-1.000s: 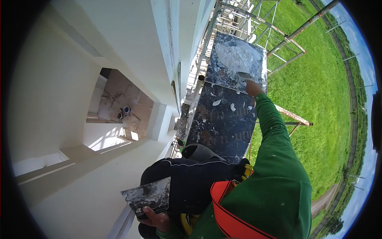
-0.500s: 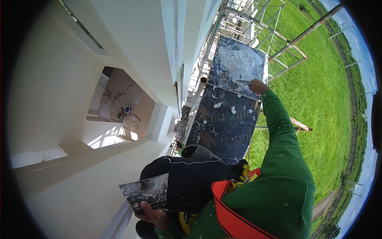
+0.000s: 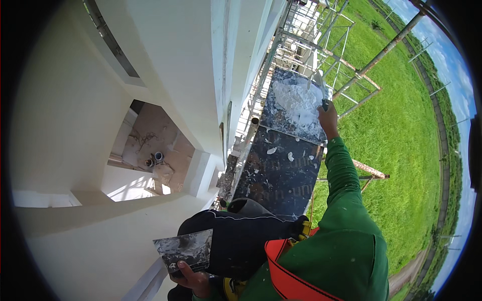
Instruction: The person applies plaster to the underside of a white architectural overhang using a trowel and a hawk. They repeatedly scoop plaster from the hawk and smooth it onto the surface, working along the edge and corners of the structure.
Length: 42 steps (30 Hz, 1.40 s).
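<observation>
My right hand (image 3: 327, 118), arm stretched out in a green sleeve, grips a putty knife (image 3: 321, 85), its blade angled up beside a white plaster heap (image 3: 293, 98) on a smeared dark board (image 3: 271, 115). My left hand (image 3: 193, 278) holds a flat, plaster-smeared metal blade (image 3: 183, 246) by its lower edge, close against my dark-clad leg (image 3: 236, 241). Below the plaster, a dark plank (image 3: 273, 180) carries scattered white flakes.
A pale wall (image 3: 70, 125) with openings to a lower floor holding two buckets (image 3: 158, 156) is on my left. Rusty scaffold poles (image 3: 376, 60) rise at right above green grass (image 3: 396, 140). A red harness strap (image 3: 275, 256) crosses my body.
My right hand has lifted the knife from the plaster toward the board's right edge, its blade turning from sideways to pointing up. My left hand is nearly unchanged. The view has shifted slightly.
</observation>
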Available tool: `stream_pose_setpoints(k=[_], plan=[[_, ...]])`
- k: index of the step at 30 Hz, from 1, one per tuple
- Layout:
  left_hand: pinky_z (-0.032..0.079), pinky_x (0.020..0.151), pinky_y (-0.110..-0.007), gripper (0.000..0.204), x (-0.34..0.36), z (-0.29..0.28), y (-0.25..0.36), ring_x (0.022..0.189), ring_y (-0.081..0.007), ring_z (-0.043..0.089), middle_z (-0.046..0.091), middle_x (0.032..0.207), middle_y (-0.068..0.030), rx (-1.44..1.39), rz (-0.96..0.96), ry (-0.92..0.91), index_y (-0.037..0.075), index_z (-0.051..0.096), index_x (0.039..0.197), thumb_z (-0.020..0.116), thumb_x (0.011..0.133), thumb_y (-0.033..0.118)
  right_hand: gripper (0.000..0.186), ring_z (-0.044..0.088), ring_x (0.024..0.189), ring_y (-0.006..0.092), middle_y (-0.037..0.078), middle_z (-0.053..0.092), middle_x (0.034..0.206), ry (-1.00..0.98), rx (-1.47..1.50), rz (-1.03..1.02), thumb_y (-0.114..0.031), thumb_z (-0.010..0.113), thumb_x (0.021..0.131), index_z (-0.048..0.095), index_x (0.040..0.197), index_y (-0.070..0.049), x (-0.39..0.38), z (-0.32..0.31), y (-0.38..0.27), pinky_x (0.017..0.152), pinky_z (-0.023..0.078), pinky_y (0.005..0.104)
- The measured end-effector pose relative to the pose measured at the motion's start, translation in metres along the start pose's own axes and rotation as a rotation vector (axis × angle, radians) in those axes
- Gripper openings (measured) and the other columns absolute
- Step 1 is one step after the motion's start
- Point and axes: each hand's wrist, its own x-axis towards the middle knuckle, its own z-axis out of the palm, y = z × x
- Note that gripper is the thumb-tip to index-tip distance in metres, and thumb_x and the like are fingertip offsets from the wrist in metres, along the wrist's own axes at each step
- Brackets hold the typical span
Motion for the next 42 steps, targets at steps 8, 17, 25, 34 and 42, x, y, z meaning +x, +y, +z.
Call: stream_pose_setpoints(k=[8, 17, 25, 34, 42], plan=[[0.055, 0.094, -0.055, 0.067, -0.023, -0.045, -0.037, 0.12, -0.0493, 0.053, 0.041, 0.132, -0.0331, 0.375, 0.174, -0.214, -0.003, 0.049, 0.137, 0.01, 0.108, 0.043, 0.024, 0.051, 0.053, 0.0094, -0.002, 0.053, 0.07, -0.15, 0.763, 0.553, -0.019, 0.053, 0.092, 0.063, 0.11, -0.006, -0.013, 0.033, -0.007, 0.046, 0.044, 0.0262], [0.055, 0.094, -0.049, 0.051, -0.008, 0.015, 0.018, 0.112, -0.0378, 0.059, 0.047, 0.132, -0.0296, -0.26, -0.346, 0.257, -0.002, 0.039, 0.14, 0.061, 0.095, 0.008, 0.023, 0.05, 0.045, 0.0092, 0.0, 0.054, 0.057, -0.007, 0.586, 0.367, -0.021, 0.077, 0.085, 0.065, 0.081, -0.002, -0.029, 0.046, -0.029, 0.043, 0.041, 0.028], [0.048, 0.094, -0.04, 0.052, 0.004, -0.005, -0.022, 0.109, -0.0272, 0.057, 0.061, 0.123, -0.0181, 0.111, -0.478, 0.243, -0.003, 0.058, 0.125, 0.064, 0.095, 0.039, 0.012, 0.049, 0.051, 0.0108, -0.001, 0.051, 0.065, -0.259, 1.326, 0.541, -0.015, 0.063, 0.094, 0.053, 0.09, -0.011, -0.074, 0.0, -0.193, 0.045, 0.039, 0.0268], [0.051, 0.072, -0.033, 0.05, 0.101, 0.072, 0.108, 0.097, -0.023, 0.061, 0.057, 0.121, -0.0137, -0.578, -0.436, -0.197, 0.009, 0.039, 0.142, 0.06, 0.097, 0.013, 0.027, 0.049, 0.058, 0.0101, 0.007, 0.054, 0.093, -0.452, 1.645, 0.096, -0.01, 0.066, 0.094, 0.041, 0.104, -0.009, -0.172, -0.046, -0.347, 0.048, 0.042, 0.0258], [0.058, 0.073, -0.041, 0.038, 0.114, 0.116, 0.112, 0.086, -0.0274, 0.069, 0.064, 0.111, -0.0156, -0.806, -0.335, -0.193, 0.003, 0.041, 0.134, 0.053, 0.098, 0.005, 0.056, 0.053, 0.069, 0.0093, 0.002, 0.052, 0.094, -0.726, 1.697, -0.209, -0.042, 0.087, 0.075, 0.055, 0.104, -0.005, -0.22, -0.064, -0.38, 0.059, 0.043, 0.0248]])
